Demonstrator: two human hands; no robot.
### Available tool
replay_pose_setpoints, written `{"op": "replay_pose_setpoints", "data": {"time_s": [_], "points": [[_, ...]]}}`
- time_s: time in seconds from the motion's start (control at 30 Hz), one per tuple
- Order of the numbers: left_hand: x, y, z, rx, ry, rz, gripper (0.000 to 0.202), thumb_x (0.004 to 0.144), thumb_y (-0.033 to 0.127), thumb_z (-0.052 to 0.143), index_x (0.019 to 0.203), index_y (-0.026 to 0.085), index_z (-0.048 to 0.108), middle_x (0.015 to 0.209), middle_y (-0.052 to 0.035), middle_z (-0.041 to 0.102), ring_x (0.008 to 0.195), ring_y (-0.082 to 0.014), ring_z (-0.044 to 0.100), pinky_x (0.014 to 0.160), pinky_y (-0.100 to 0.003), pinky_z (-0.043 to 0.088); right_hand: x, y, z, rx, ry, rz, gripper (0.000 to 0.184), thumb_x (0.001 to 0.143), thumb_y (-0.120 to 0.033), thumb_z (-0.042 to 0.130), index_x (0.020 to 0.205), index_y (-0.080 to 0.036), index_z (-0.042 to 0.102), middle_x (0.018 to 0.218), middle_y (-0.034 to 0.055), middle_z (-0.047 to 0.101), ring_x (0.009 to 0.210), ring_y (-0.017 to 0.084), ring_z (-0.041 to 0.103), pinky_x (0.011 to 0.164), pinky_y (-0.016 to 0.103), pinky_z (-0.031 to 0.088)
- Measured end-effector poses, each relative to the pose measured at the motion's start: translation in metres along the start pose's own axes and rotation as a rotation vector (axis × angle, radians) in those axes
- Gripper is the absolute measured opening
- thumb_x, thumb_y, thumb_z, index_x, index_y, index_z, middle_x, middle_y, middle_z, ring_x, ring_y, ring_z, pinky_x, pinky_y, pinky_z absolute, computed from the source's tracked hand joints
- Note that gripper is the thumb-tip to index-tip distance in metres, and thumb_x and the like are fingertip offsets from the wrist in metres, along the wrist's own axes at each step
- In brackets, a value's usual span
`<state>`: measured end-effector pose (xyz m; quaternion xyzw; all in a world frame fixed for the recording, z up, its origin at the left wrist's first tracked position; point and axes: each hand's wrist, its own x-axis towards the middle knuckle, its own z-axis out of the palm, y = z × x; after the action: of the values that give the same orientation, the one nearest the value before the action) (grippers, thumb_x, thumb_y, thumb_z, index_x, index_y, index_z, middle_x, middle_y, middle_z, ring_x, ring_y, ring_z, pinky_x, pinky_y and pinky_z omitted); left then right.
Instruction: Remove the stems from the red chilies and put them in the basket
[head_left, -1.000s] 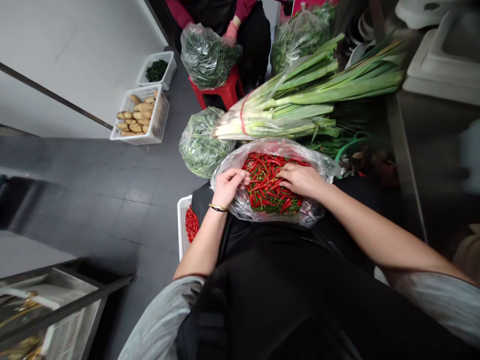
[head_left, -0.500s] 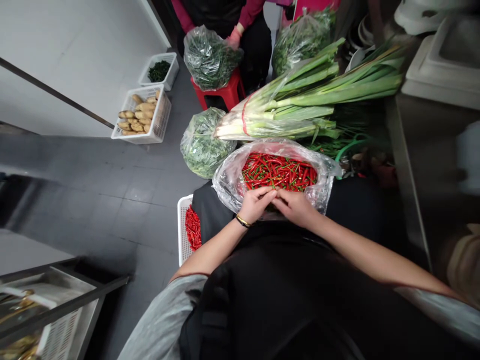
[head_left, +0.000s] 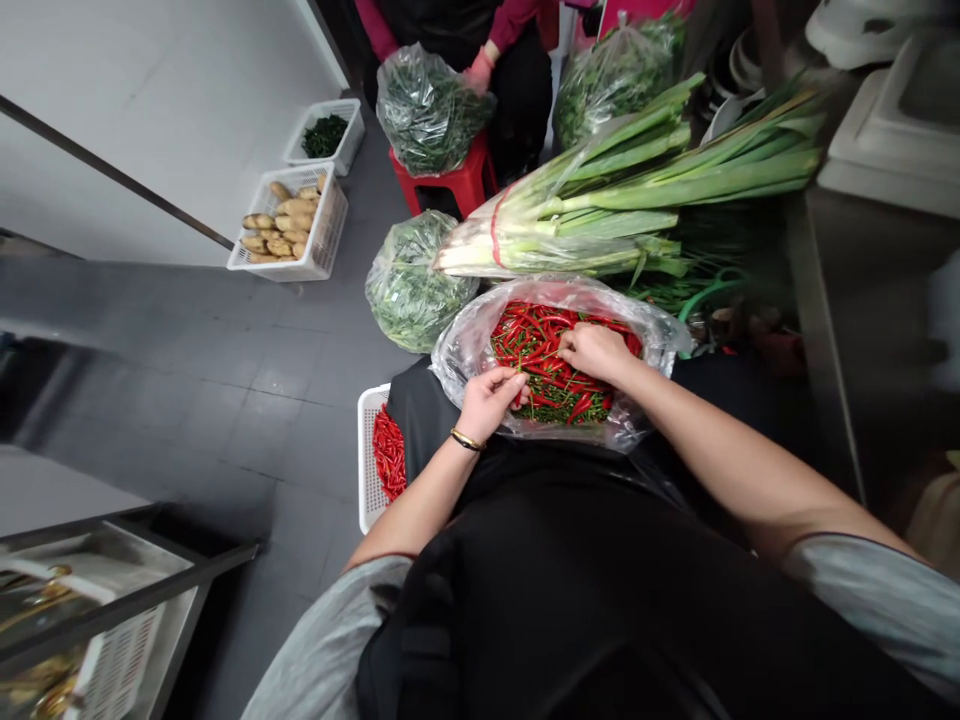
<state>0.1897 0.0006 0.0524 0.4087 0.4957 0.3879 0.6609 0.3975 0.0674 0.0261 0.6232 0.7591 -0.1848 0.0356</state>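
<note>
A clear plastic bag (head_left: pixel 459 350) full of red chili peppers (head_left: pixel 529 330) lies open on my lap. Green stems gather thickly at its near side. Over the bag's near left part, my left hand (head_left: pixel 487 402) is closed in a pinch, with a bit of red chili pepper showing at its fingers. My right hand (head_left: pixel 598 352) reaches in among the chilies from the right, fingers curled together; what is between its fingertips is hidden. Beside my left leg stands a white basket (head_left: pixel 366 460) holding stemless red chilies (head_left: pixel 388 452).
Large leeks (head_left: pixel 570 225) lie just beyond the bag, beside a bag of greens (head_left: pixel 420 285). Farther off, a person's gloved hand (head_left: pixel 480 72) touches bagged greens (head_left: pixel 433 110) on a red stool (head_left: pixel 442 185). A crate of tubers (head_left: pixel 330 245) stands left; a metal counter edge (head_left: pixel 832 330) runs right.
My hands, together at the bag's near edge before, are now apart. The right has moved forward and right into the chilies; the left has shifted slightly left. More green stems show.
</note>
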Motion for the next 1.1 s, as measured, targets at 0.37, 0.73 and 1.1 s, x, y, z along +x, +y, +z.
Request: {"op": "replay_pose_setpoints", "data": {"time_s": [0.37,0.73,1.1], "points": [[0.013,0.001,-0.001,-0.106,-0.021,-0.077,0.037,0.067,0.045,0.073,0.083,0.012,0.067,0.066,-0.0033,0.067,0.054,-0.0092,0.06,0.05,-0.02,0.045,-0.026,0.045,-0.059,0.514,-0.094,-0.121,0.019,0.069,-0.038,0.062,0.065,-0.02,0.068,0.059,-0.0025,0.065,0.055,0.013,0.056,0.056,0.025,0.042],[0.013,0.003,-0.01,-0.137,-0.006,-0.106,0.038,0.066,0.045,0.074,0.083,0.012,0.067,0.065,-0.0032,0.067,0.054,-0.0093,0.06,0.051,-0.02,0.047,-0.02,0.105,-0.11,1.02,0.378,0.266,0.013,0.074,-0.017,0.067,0.065,-0.012,0.059,0.043,-0.0042,0.046,0.043,0.005,0.038,0.049,0.026,0.029],[0.012,-0.001,-0.006,-0.044,-0.087,-0.101,0.043,0.067,0.05,0.072,0.083,0.011,0.065,0.065,-0.0032,0.065,0.053,-0.0092,0.057,0.053,-0.023,0.046,-0.034,0.074,-0.109,0.137,0.455,0.215,0.021,0.084,-0.024,0.057,0.093,-0.011,0.072,0.086,0.0123,0.07,0.077,0.017,0.06,0.071,0.031,0.04]]}}
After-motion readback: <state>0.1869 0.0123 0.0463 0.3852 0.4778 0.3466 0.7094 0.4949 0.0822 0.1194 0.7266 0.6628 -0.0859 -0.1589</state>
